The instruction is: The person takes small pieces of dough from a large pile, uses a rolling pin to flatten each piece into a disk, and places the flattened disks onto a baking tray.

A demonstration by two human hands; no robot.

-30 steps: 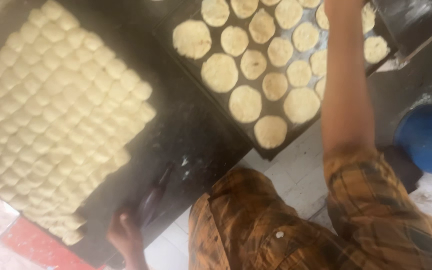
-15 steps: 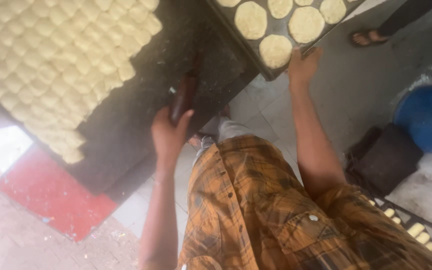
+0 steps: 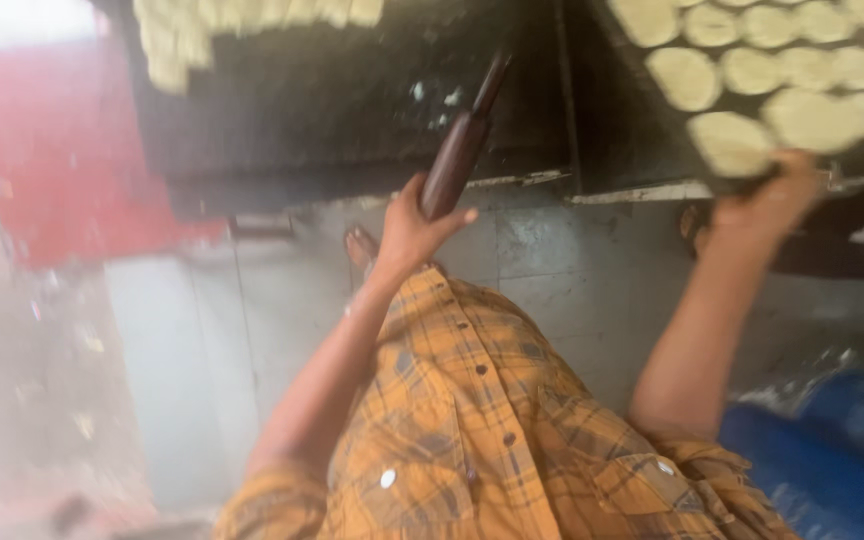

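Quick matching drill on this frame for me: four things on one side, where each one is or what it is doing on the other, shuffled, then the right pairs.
Things:
1. left hand
2. right hand
3. rolling pin
4. flat dough rounds

Places or states:
A. laid out in rows on the dark tray at upper right
B. gripping the tray's near edge
C. wrapped around the lower end of the dark pin
D. sticking up over the dark work surface

Pairs: 1-C, 2-B, 3-D, 4-A
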